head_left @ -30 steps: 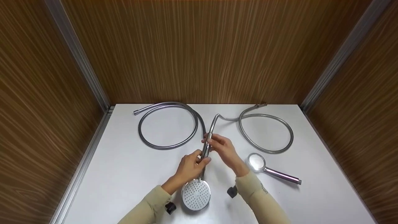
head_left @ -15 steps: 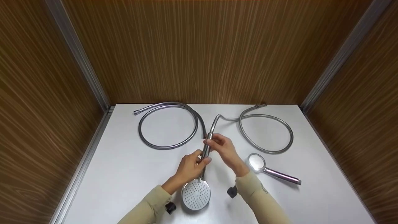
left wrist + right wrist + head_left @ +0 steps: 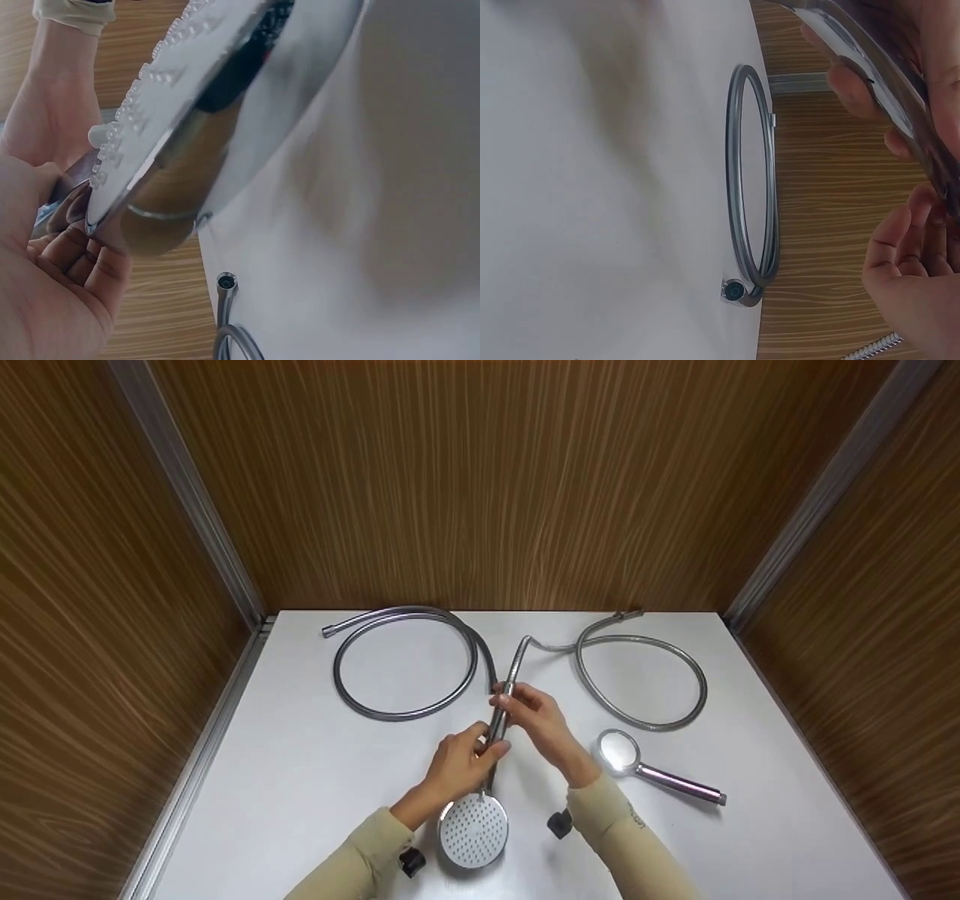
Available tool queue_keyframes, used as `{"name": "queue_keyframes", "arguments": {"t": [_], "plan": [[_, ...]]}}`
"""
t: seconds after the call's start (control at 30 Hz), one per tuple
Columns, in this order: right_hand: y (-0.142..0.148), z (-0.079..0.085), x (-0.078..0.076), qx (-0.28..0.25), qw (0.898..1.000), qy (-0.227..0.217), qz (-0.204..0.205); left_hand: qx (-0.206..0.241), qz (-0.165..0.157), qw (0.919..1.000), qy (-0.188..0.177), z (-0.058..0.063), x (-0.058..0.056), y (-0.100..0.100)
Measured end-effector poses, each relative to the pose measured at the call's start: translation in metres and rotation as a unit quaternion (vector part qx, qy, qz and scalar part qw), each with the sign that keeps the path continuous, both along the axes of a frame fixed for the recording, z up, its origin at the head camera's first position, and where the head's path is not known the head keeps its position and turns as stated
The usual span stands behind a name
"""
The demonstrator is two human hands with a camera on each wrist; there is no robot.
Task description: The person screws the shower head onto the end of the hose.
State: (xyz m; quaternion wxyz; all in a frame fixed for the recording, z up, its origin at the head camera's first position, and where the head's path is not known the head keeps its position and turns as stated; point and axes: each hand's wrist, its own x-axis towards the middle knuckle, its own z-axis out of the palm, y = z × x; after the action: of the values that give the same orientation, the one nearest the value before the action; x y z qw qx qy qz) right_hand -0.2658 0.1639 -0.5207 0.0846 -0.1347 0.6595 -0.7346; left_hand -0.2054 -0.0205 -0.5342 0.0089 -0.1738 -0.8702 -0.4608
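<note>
My left hand (image 3: 459,763) grips the handle of a chrome shower head, whose round white face (image 3: 473,832) with small nozzles points upward in the head view. In the left wrist view the tilted shower head (image 3: 180,97) fills much of the picture. At the handle's far end, my right hand (image 3: 544,726) pinches the metal end of a ribbed shower hose (image 3: 515,664) between thumb and fingers. The right wrist view shows the shiny handle (image 3: 889,86) with fingers of both hands along it. The joint itself is mostly hidden behind fingertips.
The held hose runs to a loose coil (image 3: 703,682) at the back right. A second, smooth grey hose (image 3: 390,717) lies coiled at left, one stretch passing beneath the hands. Right of the right arm rests a smaller hand shower (image 3: 679,784). Wood-patterned panels (image 3: 480,487) enclose the white table.
My right thumb and fingers shift slightly at the hose end, which tilts a little. The left hand and shower head stay in place.
</note>
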Motion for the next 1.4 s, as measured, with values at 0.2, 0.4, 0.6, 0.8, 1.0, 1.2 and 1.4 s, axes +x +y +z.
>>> {"name": "queue_keyframes", "arguments": {"t": [0.2,0.4,0.6,0.8,1.0,1.2,1.4], "plan": [[0.0024,0.0004,0.0002,-0.004,1.0,0.008,0.019,-0.002,-0.001,1.0,0.0,-0.001,-0.0001,-0.0003],[0.004,-0.0009,0.0008,0.015,0.999,0.023,0.021,-0.001,0.002,0.9999,-0.011,-0.0013,0.0006,0.0004],[0.0035,-0.002,0.0005,0.016,1.0,0.021,0.003,-0.002,0.004,0.9997,-0.023,-0.0008,0.0011,0.0015],[0.0028,-0.0005,0.0022,0.013,1.0,0.016,-0.006,-0.002,0.002,0.9997,-0.022,-0.0007,0.0015,0.002],[0.0019,-0.0013,0.0017,0.009,1.0,0.017,-0.006,-0.004,0.003,1.0,-0.007,-0.0012,0.0015,0.0032],[0.0016,-0.0019,0.0005,0.014,1.0,0.006,-0.002,-0.003,0.0,1.0,-0.006,-0.0019,0.0002,0.0033],[0.0037,-0.0002,-0.0006,-0.02,0.999,-0.013,0.023,-0.001,-0.003,1.0,-0.004,-0.0016,-0.0012,0.0028]]}}
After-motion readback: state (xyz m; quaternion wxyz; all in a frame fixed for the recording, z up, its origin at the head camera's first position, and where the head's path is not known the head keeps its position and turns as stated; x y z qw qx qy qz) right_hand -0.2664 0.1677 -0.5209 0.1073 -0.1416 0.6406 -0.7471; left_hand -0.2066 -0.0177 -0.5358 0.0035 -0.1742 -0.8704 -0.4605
